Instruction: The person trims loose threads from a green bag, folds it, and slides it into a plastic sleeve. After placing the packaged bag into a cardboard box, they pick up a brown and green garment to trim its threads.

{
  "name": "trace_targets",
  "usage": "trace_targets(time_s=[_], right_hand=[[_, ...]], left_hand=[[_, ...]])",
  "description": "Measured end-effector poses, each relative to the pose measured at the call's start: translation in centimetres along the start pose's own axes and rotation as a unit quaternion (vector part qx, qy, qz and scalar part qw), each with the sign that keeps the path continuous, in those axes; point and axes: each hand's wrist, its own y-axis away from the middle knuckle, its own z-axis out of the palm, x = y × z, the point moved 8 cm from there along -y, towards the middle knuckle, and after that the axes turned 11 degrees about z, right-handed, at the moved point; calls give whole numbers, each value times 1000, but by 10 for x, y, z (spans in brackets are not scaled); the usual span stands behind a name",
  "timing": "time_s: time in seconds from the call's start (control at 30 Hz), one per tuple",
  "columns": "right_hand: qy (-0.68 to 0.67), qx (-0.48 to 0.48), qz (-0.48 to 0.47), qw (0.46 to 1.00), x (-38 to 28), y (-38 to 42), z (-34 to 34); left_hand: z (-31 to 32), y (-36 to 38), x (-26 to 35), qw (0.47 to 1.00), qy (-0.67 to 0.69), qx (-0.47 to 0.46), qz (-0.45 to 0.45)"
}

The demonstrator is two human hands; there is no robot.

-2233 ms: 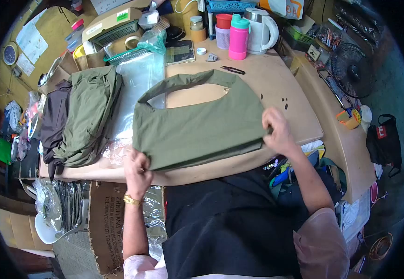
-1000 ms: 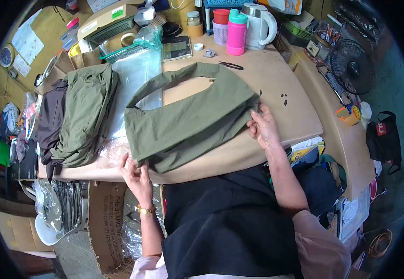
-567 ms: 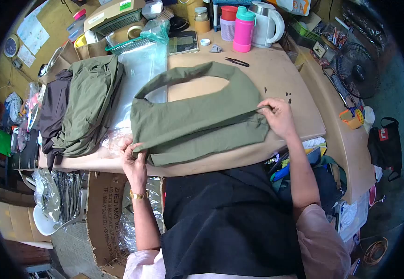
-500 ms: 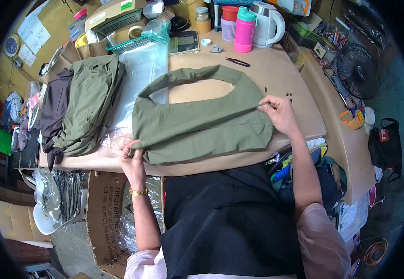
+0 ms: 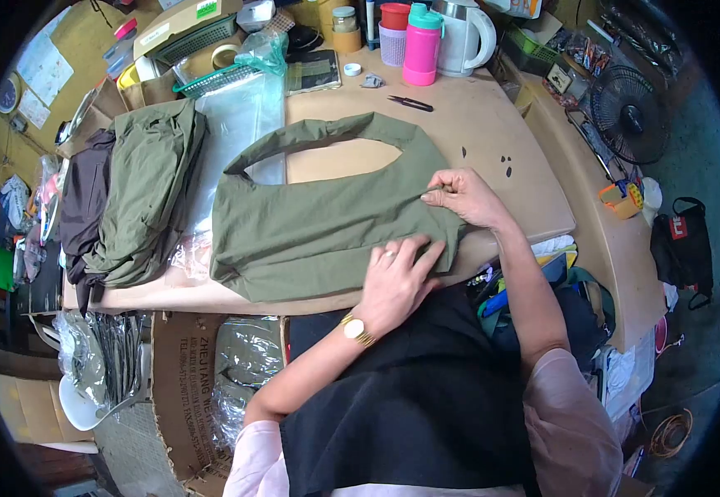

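lying on the tan table (image 5: 501,132), left of the fan (image 5: 629,118), the green cloth (image 5: 318,215) is clamped by the right hand (image 5: 466,197)'s fingertips; the left hand (image 5: 395,280), fingers apparently apart, has shifted rightward.

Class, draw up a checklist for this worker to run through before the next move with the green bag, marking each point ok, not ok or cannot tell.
1. Right hand has a pinch grip on the green bag near its side: ok.
2. Left hand is at the bag's lower part: ok.
3. Left fingers are closed firmly on cloth: cannot tell.
4. Bag's front is free of creases: not ok, creases show.
5. Black snips lie apart from the bag, beyond its strap: ok.
6. Underside of the bag is smooth: cannot tell, it faces the table.
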Motion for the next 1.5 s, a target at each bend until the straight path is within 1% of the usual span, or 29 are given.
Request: trace_targets(time_s=[0.07,0.13,0.17,0.2,0.23,0.27,0.33,0.37,0.4,0.47,0.5,0.53,0.63,0.7,0.77,0.8,0.83,0.87,0.9,0.97,1.0,1.07,1.1,1.17,1.27,1.33,1.4,1.47,1.5], right_hand=[[-15,-17,2,1000,-4,1,5],[35,73,-16,997,-8,3,-6],[35,70,-17,997,-8,4,-6],[112,117,-7,987,-6,6,-11],[188,164,2,968,-6,9,-16],[190,159,-1,969,-5,11,-18],[127,127,-148,973,-28,26,-17],[151,119,-114,975,-35,32,-18],[150,118,-113,975,-46,36,-22],[250,49,-31,966,-44,31,-16],[322,44,-119,938,-47,30,-11],[322,42,-122,938,-51,31,-10],[349,53,-170,920,-63,44,-1],[420,73,-234,874,-61,54,4],[461,82,-260,845,-28,58,26],[501,90,-285,812,-18,62,34],[499,20,-131,857,0,51,27],[501,23,-131,855,-12,58,19],[442,12,-103,891,-30,67,8],[330,-15,-9,944,-59,72,-6],[332,-13,-9,943,-62,66,8],[375,170,-126,903,-82,54,31],[375,171,-126,903,-75,45,45],[511,199,-94,831,-52,20,63],[529,178,-56,828,-3,5,59],[556,154,-17,816,-4,5,59],[544,105,38,832,3,-1,58],[541,137,14,830,1,-2,47],[523,82,20,848,6,-5,39]], left_hand=[[34,4,-14,1000,2,-8,13],[49,3,-15,1000,5,-17,25],[53,5,-12,998,38,-6,46],[52,7,-8,995,71,3,65],[54,8,2,990,77,-80,87],[29,6,12,990,109,7,87],[-32,3,5,998,-45,7,33],[-66,5,-12,986,-155,-50,-40],[-101,14,-35,973,-182,-38,-134],[-139,46,-91,945,-247,-84,-199],[-149,60,-109,946,-226,-129,-195],[-152,69,-119,944,-206,-172,-191],[-146,76,-121,962,-157,-147,-168],[-132,90,-122,964,-181,-131,-141],[-94,122,-133,957,-236,-135,-102],[-94,128,-137,952,-196,-153,-177],[-102,123,-136,956,-128,-164,-207],[-114,117,-133,954,-58,-172,-237],[-128,106,-115,939,-12,-248,-240],[-150,78,-91,942,-30,-239,-232],[-137,68,-86,943,-29,-237,-231],[-124,37,-82,955,-173,-142,-196],[-103,34,-94,946,-197,-143,-213],[-67,48,-132,926,-229,-143,-265],[-55,80,-161,903,-219,-160,-332],[-55,84,-165,888,-239,-171,-352],[-54,90,-176,878,-203,-183,-393],[-66,80,-179,876,-243,-170,-379],[-74,83,-190,894,-171,-175,-375]])
